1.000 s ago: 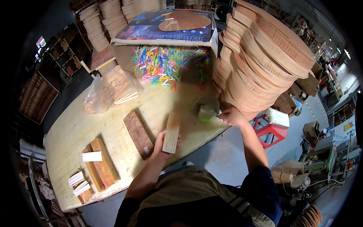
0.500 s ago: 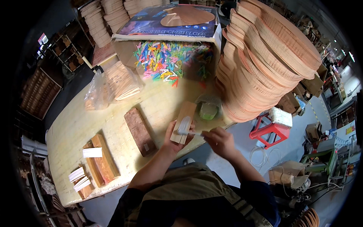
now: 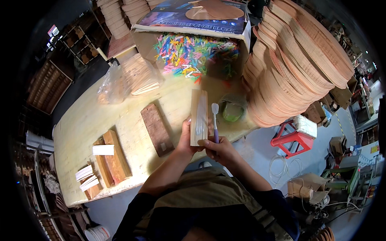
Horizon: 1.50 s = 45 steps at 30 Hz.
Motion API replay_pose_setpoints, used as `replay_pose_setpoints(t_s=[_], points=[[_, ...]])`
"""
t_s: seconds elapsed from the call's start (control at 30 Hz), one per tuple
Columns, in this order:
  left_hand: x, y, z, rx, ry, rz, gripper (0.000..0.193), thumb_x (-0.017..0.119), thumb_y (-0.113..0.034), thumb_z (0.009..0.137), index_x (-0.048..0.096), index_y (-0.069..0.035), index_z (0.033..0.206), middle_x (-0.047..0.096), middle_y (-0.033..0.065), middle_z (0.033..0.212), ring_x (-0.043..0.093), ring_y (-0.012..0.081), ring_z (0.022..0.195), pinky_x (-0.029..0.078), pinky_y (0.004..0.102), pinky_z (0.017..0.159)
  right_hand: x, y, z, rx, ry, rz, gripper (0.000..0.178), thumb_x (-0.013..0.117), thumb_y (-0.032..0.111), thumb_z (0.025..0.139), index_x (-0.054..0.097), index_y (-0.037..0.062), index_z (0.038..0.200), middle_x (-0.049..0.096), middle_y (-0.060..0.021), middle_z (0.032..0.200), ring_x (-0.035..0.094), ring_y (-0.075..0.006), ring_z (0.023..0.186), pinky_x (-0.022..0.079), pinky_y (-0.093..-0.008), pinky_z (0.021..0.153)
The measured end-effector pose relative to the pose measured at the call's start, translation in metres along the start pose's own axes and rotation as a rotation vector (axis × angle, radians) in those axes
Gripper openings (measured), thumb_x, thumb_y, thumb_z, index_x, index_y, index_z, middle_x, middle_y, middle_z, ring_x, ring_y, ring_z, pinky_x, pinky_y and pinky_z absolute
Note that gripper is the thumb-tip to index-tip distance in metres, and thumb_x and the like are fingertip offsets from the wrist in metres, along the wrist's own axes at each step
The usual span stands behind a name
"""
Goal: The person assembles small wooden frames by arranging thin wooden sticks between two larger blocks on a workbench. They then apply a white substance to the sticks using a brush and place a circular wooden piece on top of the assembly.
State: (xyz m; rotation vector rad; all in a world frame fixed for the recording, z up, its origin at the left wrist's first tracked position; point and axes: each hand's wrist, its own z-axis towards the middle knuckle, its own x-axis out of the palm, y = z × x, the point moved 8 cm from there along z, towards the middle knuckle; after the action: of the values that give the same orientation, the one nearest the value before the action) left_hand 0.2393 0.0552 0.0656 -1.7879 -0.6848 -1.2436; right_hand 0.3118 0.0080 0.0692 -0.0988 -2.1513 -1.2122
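Near the middle of the frame, the left hand (image 3: 185,139) grips a bundle of pale wooden strips (image 3: 198,116), held lengthwise up the frame, a whitish wet smear running along its upper face. The right hand (image 3: 222,150), just below and right of centre, grasps a toothbrush-like brush (image 3: 215,121) by its purple handle, bristles toward the top of the frame and apart from the wood; its thumb touches the bundle's lower end. Right of the brush, a green container (image 3: 232,113) sits on the tabletop (image 3: 80,124). Left of the hands lies a reddish-brown block (image 3: 157,129). Small clothespins (image 3: 187,54) fill an open box at upper centre, and stacked curved wooden pieces (image 3: 291,72) rise at upper right
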Motion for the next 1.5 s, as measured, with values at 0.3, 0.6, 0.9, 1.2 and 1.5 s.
replay_pose_setpoints(t_s=[0.3,0.6,0.9,1.2,1.5], points=[[-0.004,-0.013,-0.015,0.143,-0.158,0.131,0.06,0.05,-0.054,0.082,0.051,-0.004,0.116,0.052,0.0067,0.093,0.053,0.021,0.082,0.052,0.0322,0.068,0.006,-0.007,0.006,0.014,0.005,-0.133,0.022,0.067,0.023,0.091,0.065,0.0015,0.089,0.064,-0.0048,0.073,0.048,-0.0076,0.051,0.034,-0.0215,0.046],[-0.007,-0.016,-0.017,0.049,0.066,-0.192,0.05,0.052,-0.042,0.085,0.053,-0.001,0.114,0.055,0.0109,0.096,0.052,0.0224,0.083,0.047,0.0302,0.069,0.004,0.09,-0.036,-0.877,-0.465,-1.514,0.018,0.066,0.025,0.087,0.062,0.0076,0.084,0.056,-0.0086,0.069,0.059,-0.0303,0.065,0.046,-0.0402,0.054],[0.013,-0.001,-0.034,-0.078,0.053,-0.138,0.048,0.053,-0.04,0.083,0.056,0.002,0.107,0.053,0.0102,0.09,0.047,0.02,0.075,0.044,0.026,0.059,-0.026,0.149,-0.038,-0.993,-0.749,-1.418,0.014,0.072,0.02,0.081,0.065,0.0082,0.08,0.063,-0.0082,0.076,0.06,-0.0279,0.065,0.046,-0.0382,0.054],[-0.003,-0.008,-0.038,-0.073,0.003,-0.078,0.048,0.056,-0.04,0.082,0.056,-0.001,0.112,0.054,0.0088,0.091,0.049,0.0198,0.078,0.047,0.026,0.063,0.002,0.12,-0.027,-0.808,-0.378,-1.377,0.011,0.07,0.014,0.082,0.068,0.0039,0.082,0.06,-0.0101,0.069,0.059,-0.0281,0.062,0.046,-0.036,0.056],[-0.013,-0.007,-0.042,-0.1,-0.054,0.037,0.046,0.058,-0.038,0.078,0.057,-0.003,0.109,0.053,0.0084,0.087,0.048,0.0183,0.073,0.042,0.0248,0.057,-0.02,0.107,-0.003,-0.576,-0.212,-1.291,0.016,0.07,0.016,0.083,0.07,0.0004,0.086,0.062,-0.0134,0.07,0.058,-0.0224,0.059,0.045,-0.0325,0.057]])
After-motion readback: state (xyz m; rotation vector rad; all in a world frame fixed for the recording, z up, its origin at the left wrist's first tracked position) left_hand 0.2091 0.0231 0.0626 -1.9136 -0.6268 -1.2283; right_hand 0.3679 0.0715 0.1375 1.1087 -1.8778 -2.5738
